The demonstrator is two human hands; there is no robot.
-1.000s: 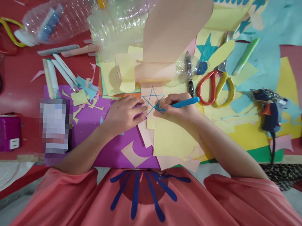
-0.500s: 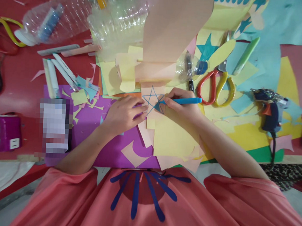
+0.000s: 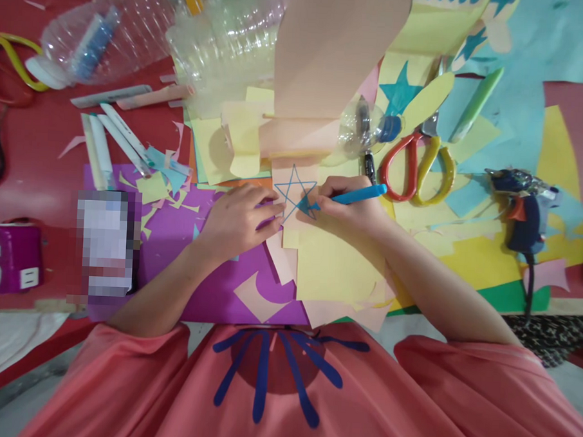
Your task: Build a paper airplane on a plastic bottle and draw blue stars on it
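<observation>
A blue felt-tip pen [image 3: 363,194] is pinched in my right hand [image 3: 353,202], its tip down at the lower right of a star outline [image 3: 293,186]. That star is drawn in blue line on a pale peach paper [image 3: 300,170], with a patch coloured blue in its lower right part. My left hand [image 3: 246,216] lies flat on the paper's left edge, fingers stretched out and slightly apart. Beneath and in front of the peach paper is a yellow sheet [image 3: 340,266].
Scissors with red and yellow handles [image 3: 416,169] lie right of my right hand, near a glue gun [image 3: 523,216]. Clear plastic bottles [image 3: 120,34] lie at the back. Several markers [image 3: 124,137], paper scraps [image 3: 176,197] and a phone [image 3: 107,242] are on the left.
The pen tip has moved slightly right and down along the star, and the pen now slants more. My left hand has stayed in place.
</observation>
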